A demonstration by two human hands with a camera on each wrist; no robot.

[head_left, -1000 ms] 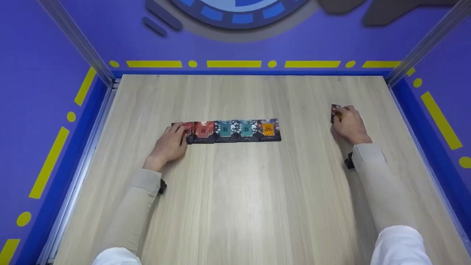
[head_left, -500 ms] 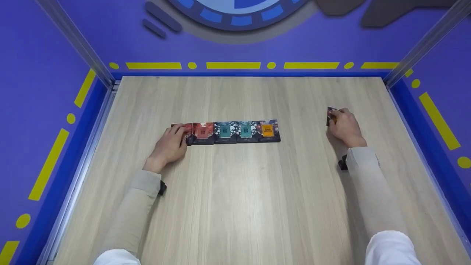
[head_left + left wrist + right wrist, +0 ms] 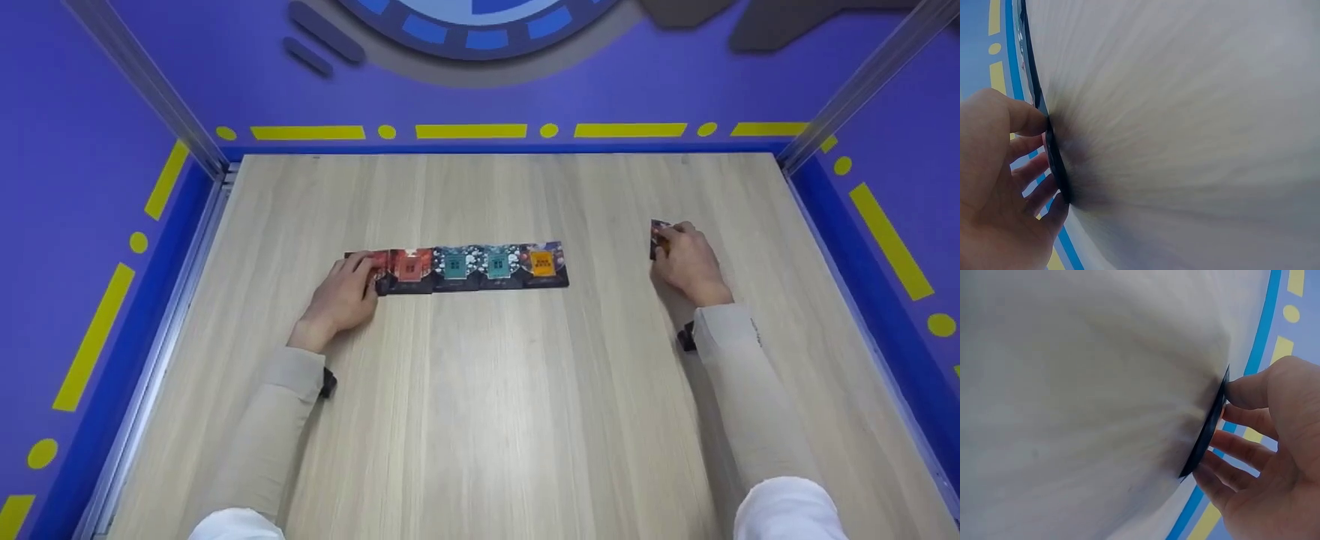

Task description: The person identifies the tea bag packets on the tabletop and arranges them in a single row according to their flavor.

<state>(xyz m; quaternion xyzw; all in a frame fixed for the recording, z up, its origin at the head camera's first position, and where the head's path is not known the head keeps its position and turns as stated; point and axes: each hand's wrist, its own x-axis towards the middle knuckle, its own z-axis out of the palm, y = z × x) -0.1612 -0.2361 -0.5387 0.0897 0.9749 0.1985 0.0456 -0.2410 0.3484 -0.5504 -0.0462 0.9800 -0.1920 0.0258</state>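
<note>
In the head view, a row of flat printed packets lies on the wooden table (image 3: pixel 480 390). From the left come a red packet (image 3: pixel 382 259) partly under my left hand (image 3: pixel 341 296), another red packet (image 3: pixel 410 268), two teal-labelled packets (image 3: pixel 456 264), and one with an orange label (image 3: pixel 543 264). My left hand holds the leftmost packet, thumb and fingers spread across it. Apart from the row on the right, my right hand (image 3: pixel 688 262) grips a dark packet (image 3: pixel 656 234), its label mostly covered. The right wrist view shows that packet's dark edge (image 3: pixel 1205 430) between thumb and fingers, low over the table.
Blue-purple walls (image 3: pixel 480 97) with yellow dashes enclose the table at the back and sides. A metal rail (image 3: pixel 161 330) runs along the left edge. Bare wood lies between the row and my right hand.
My right hand has moved left toward the row, carrying its packet with it. The left hand and the row have stayed in place; the whole view shifts slightly.
</note>
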